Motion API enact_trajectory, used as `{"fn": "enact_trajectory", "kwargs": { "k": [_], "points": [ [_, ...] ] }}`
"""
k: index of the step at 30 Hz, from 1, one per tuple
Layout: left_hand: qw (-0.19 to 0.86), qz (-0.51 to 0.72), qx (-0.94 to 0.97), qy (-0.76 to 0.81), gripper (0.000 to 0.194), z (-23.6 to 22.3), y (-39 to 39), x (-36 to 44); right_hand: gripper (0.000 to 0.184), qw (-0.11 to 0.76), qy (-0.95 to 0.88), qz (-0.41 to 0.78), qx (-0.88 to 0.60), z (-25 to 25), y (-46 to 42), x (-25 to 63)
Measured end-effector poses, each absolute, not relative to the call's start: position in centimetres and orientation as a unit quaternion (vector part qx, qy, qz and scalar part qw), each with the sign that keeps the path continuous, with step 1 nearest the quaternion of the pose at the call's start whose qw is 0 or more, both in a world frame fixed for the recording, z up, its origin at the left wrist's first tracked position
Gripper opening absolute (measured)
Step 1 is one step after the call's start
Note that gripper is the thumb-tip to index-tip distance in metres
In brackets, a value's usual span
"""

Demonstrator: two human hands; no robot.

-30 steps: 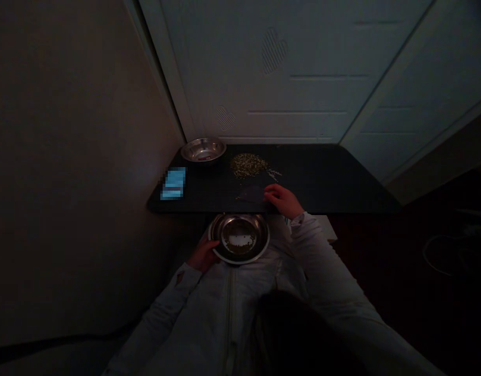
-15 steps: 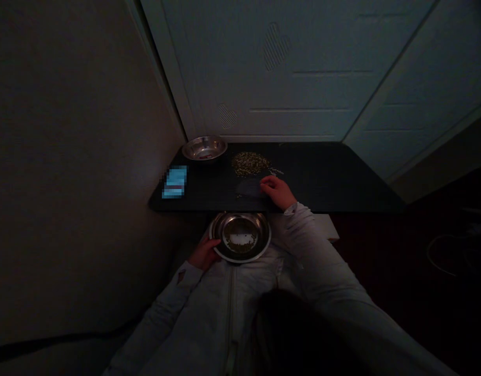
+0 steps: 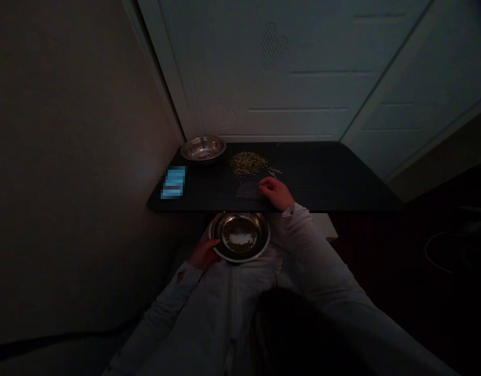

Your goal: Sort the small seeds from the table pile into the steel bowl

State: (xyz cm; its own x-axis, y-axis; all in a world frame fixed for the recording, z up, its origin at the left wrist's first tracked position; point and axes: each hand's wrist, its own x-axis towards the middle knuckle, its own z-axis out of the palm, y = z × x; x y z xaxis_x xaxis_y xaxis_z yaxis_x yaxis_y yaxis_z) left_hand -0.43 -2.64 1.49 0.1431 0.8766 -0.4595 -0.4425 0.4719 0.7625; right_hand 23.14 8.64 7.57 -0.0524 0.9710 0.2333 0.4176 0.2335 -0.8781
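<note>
My left hand [image 3: 204, 253] grips the left rim of a steel bowl [image 3: 266, 235], thumb over the edge. The bowl sits at my lap below the table's front edge, and small greenish beans [image 3: 240, 246] lie in a ring on its bottom. Over the table, my right hand [image 3: 277, 193] pinches the right end of a thin translucent plastic sheet [image 3: 248, 190] with a rounded edge. The sheet is close to the tabletop, with a few specks at its left end. Just beyond it lies a pile of mixed green and pale beans [image 3: 248, 163], with small pale pieces [image 3: 274, 171] to its right.
A second steel bowl [image 3: 203, 150] stands at the back left of the dark table [image 3: 326, 177]. Nearer me on that side is a blurred-out bright blue rectangle [image 3: 173, 183]. A wall [image 3: 87, 156] rises at the left, and white panelled doors [image 3: 311, 52] stand behind the table.
The plastic sheet shows more clearly, its rounded edge now visible. My right hand has barely shifted, and my left hand still holds the bowl. The whole view has drifted slightly.
</note>
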Motion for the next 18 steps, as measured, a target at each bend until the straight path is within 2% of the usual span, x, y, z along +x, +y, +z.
{"fn": "enact_trajectory", "kwargs": {
  "k": [9, 18],
  "points": [
    [0.722, 0.455, 0.24, 0.463, 0.068, 1.23, -2.56, -0.45, 0.014, 0.469, -0.619, 0.306, -0.551, 7.54, 8.69, 23.31],
    [0.721, 0.451, 0.235, 0.471, 0.058, 1.17, -2.62, -0.57, 0.012, 0.497, -0.598, 0.292, -0.557, 7.35, 8.84, 23.55]
  ]
}}
